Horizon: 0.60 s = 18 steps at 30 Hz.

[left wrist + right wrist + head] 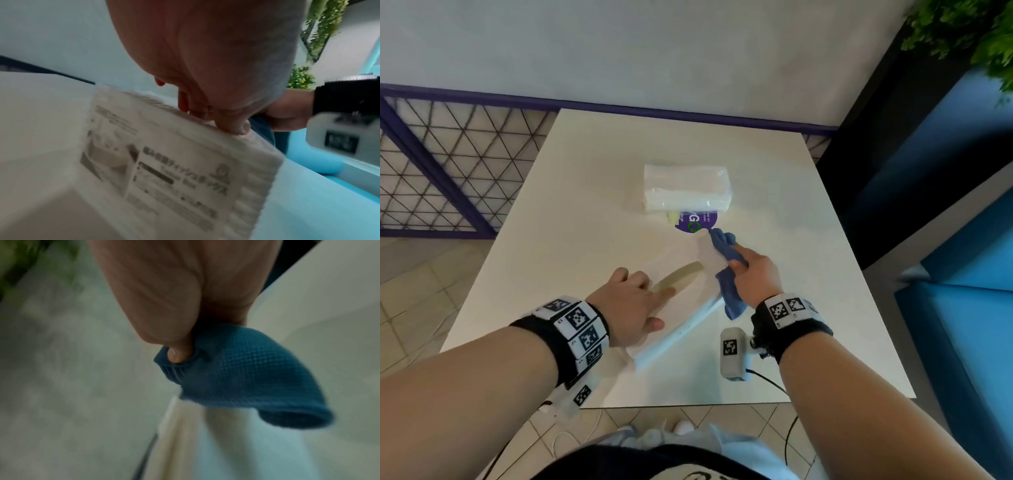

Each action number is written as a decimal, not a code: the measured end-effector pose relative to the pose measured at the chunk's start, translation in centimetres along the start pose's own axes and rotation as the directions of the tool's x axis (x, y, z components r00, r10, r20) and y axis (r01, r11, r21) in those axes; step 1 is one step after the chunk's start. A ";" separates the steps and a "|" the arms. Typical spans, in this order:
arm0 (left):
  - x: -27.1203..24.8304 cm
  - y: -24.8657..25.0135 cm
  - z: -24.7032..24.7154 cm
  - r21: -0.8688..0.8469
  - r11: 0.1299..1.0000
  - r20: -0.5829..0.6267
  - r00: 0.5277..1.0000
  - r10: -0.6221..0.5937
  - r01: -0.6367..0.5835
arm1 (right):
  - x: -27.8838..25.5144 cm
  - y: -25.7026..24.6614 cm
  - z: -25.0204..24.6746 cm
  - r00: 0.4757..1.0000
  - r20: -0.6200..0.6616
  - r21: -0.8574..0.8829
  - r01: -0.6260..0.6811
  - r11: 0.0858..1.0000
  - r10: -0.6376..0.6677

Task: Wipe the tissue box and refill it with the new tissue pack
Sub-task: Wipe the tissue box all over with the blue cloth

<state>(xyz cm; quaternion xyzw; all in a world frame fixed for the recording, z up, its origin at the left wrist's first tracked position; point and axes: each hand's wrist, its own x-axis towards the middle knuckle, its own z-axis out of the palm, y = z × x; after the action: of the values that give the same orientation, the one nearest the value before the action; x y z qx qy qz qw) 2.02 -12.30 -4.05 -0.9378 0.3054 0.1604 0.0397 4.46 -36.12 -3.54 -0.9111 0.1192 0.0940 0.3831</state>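
Fig.: wiping stage. Left hand (pixel 631 305) lies w/ fingers extended on the white rectangular tissue box (pixel 681 301), index fingertip at its tan oval slot, prob. to pin it to the white square worktop (pixel 571 192) against the wipe. Left-wrist view shows the box's printed side panel (pixel 174 170). Right hand (pixel 755 277) is clenched round a bunched blue waffle-weave cloth (pixel 726 263), cloth touching the box's far-right end. Clear-wrapped white tissue pack (pixel 686 188) sits apart, farther back, part-covering a purple round sticker (pixel 697 221); prob. parked clear of the wipe; refill not begun.
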 end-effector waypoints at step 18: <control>3.4 0.7 -4.3 -0.968 0.238 -0.018 0.925 -0.379 0.079 | -4.5 -3.6 0.4 0.866 0.322 -0.050 0.420 0.906 -0.383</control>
<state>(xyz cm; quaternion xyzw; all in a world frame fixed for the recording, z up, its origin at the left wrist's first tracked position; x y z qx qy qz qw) 5.35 -15.51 -1.04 -0.8172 0.0078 0.1843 -0.5460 1.22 -32.77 -0.18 -0.9115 -0.1395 0.1586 0.3530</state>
